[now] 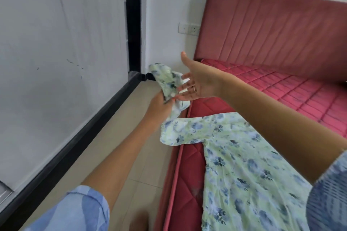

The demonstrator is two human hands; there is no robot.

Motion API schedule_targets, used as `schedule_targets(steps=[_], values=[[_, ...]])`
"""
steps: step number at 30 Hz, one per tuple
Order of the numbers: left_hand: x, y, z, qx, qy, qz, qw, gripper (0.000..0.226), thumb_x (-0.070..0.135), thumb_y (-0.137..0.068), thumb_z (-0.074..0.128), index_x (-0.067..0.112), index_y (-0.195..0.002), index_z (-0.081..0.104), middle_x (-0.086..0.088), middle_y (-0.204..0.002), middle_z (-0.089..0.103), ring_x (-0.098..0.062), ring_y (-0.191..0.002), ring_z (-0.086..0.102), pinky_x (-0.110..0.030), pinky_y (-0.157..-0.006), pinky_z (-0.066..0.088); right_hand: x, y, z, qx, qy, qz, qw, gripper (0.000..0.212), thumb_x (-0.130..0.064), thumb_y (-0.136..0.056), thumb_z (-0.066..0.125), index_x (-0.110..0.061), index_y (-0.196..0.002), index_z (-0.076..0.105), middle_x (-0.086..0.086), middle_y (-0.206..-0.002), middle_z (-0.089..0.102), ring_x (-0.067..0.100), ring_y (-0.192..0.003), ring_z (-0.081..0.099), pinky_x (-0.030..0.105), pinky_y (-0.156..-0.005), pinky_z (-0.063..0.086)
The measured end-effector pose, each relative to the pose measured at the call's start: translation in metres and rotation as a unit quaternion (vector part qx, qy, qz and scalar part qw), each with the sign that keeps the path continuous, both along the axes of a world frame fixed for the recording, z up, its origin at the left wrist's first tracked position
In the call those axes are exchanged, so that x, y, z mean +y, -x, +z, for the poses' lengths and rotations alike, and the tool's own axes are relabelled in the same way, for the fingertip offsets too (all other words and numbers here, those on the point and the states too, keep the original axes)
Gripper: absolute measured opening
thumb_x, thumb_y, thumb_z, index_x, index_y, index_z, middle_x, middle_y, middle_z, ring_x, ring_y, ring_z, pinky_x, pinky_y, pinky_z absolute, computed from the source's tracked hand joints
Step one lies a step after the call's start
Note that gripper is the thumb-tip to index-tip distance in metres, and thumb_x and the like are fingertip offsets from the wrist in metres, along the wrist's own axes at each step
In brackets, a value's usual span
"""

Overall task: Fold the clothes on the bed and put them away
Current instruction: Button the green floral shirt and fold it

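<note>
Floral garment (244, 165) lies flat along bed's (187, 174) left edge. Left hand (159, 108) grips its sleeve end (167, 80), lifted off the edge, probably to straighten it; right hand (195, 82) hovers beside, fingers spread, grasping nothing.

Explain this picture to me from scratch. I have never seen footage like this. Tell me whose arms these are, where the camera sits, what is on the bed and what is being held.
There is no machine here. The one picture comes from a camera worn on a person's head, looking forward and down, so the two arms are that person's own. A pale green floral garment lies spread on the red quilted bed, with a padded red headboard behind. The left hand grips the end of the garment's sleeve, lifted past the bed's edge over the tiled floor. The right hand is open, fingers straight, reaching toward that sleeve.
</note>
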State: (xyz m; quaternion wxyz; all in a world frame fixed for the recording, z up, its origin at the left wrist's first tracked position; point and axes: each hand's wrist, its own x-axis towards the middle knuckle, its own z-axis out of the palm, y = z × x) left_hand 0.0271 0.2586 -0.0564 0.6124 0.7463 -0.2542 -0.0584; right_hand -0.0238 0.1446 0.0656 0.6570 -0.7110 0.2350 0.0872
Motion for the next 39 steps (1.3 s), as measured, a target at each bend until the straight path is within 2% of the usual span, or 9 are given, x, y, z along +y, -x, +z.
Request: schedule_targets(steps=[3, 6, 11, 15, 23, 29, 31, 36, 39], values=[[-0.012, 0.020, 0.007, -0.158, -0.162, -0.034, 0.974, 0.049, 0.000, -0.092, 0.042, 0.018, -0.138, 0.047, -0.003, -0.108, 0.063, -0.029, -0.085, 0.061, -0.024, -0.062, 0.039, -0.013, 0.022, 0.011, 0.020, 0.004, -0.019, 1.000, 0.090, -0.079, -0.077, 0.049, 0.000, -0.121, 0.045, 0.025, -0.118, 0.057, 0.041, -0.095, 0.067, 0.053, -0.080, 0.056], [-0.011, 0.033, 0.015, -0.276, -0.253, -0.050, 0.926, 0.065, 0.001, -0.091, 0.042, 0.032, -0.148, 0.033, -0.003, -0.139, 0.053, -0.032, -0.104, 0.061, -0.036, -0.080, 0.049, -0.022, 0.039, 0.016, 0.042, -0.010, -0.025, 0.999, 0.087, -0.073, -0.068, 0.066, -0.006, -0.122, 0.051, 0.027, -0.117, 0.061, 0.043, -0.093, 0.068, 0.055, -0.076, 0.056], [-0.016, 0.062, 0.029, -0.348, -0.311, -0.048, 0.883, 0.066, 0.000, -0.092, 0.042, 0.029, -0.150, 0.028, 0.004, -0.150, 0.039, -0.036, -0.098, 0.060, -0.040, -0.073, 0.048, -0.030, 0.058, 0.013, 0.068, 0.115, -0.019, 0.991, 0.031, -0.015, -0.093, 0.061, 0.002, -0.119, 0.059, 0.017, -0.106, 0.069, 0.022, -0.077, 0.069, 0.032, -0.065, 0.061], [-0.022, 0.083, 0.030, -0.345, -0.308, -0.022, 0.886, 0.050, 0.000, -0.093, 0.042, 0.013, -0.142, 0.039, -0.001, -0.146, 0.043, -0.034, -0.101, 0.058, -0.037, -0.071, 0.040, -0.027, 0.066, 0.007, 0.053, 0.151, -0.040, 0.986, 0.007, -0.007, -0.093, 0.055, -0.003, -0.092, 0.060, 0.012, -0.087, 0.065, 0.017, -0.072, 0.064, 0.026, -0.078, 0.054], [-0.030, 0.087, 0.040, -0.401, -0.342, 0.023, 0.849, 0.040, 0.000, -0.090, 0.046, 0.005, -0.128, 0.055, -0.016, -0.132, 0.053, -0.033, -0.121, 0.047, -0.039, -0.093, 0.041, -0.036, 0.098, 0.010, -0.018, 0.073, 0.194, 0.978, 0.044, -0.035, -0.090, 0.064, -0.007, -0.123, 0.053, 0.004, -0.112, 0.062, 0.018, -0.097, 0.061, 0.032, -0.098, 0.047], [-0.045, 0.098, 0.037, -0.551, -0.338, 0.026, 0.763, 0.055, 0.013, -0.090, 0.050, 0.002, -0.143, 0.039, -0.015, -0.145, 0.041, -0.030, -0.133, 0.041, -0.030, -0.105, 0.038, -0.018, 0.103, -0.019, -0.027, 0.202, 0.009, 0.979, 0.048, -0.037, -0.083, 0.073, -0.009, -0.118, 0.057, 0.007, -0.107, 0.061, 0.019, -0.090, 0.059, 0.034, -0.084, 0.055], [-0.047, 0.105, 0.033, -0.516, -0.365, -0.017, 0.775, 0.047, 0.013, -0.097, 0.043, 0.006, -0.143, 0.038, -0.013, -0.148, 0.038, -0.024, -0.138, 0.035, -0.012, -0.104, 0.027, -0.011, 0.106, -0.025, -0.029, 0.204, -0.062, 0.977, 0.034, -0.040, -0.090, 0.062, -0.013, -0.109, 0.058, 0.006, -0.102, 0.062, 0.020, -0.088, 0.060, 0.035, -0.083, 0.055], [-0.041, 0.101, 0.023, -0.473, -0.357, -0.051, 0.804, 0.047, 0.001, -0.072, 0.067, 0.013, -0.117, 0.067, -0.015, -0.145, 0.045, -0.028, -0.130, 0.048, -0.038, -0.093, 0.046, -0.021, 0.112, -0.025, -0.025, 0.216, -0.131, 0.967, 0.030, -0.035, -0.102, 0.039, -0.008, -0.100, 0.053, 0.002, -0.073, 0.054, 0.011, -0.059, 0.050, 0.016, -0.037, 0.040], [-0.037, 0.105, 0.020, -0.470, -0.327, -0.031, 0.819, 0.033, 0.003, -0.086, 0.055, 0.011, -0.117, 0.065, -0.009, -0.159, 0.018, -0.026, -0.144, 0.027, -0.042, -0.104, 0.034, -0.033, 0.108, -0.023, -0.024, 0.211, -0.158, 0.964, 0.027, -0.026, -0.101, 0.043, -0.004, -0.111, 0.054, 0.005, -0.085, 0.059, 0.013, -0.067, 0.055, 0.020, -0.051, 0.045]])
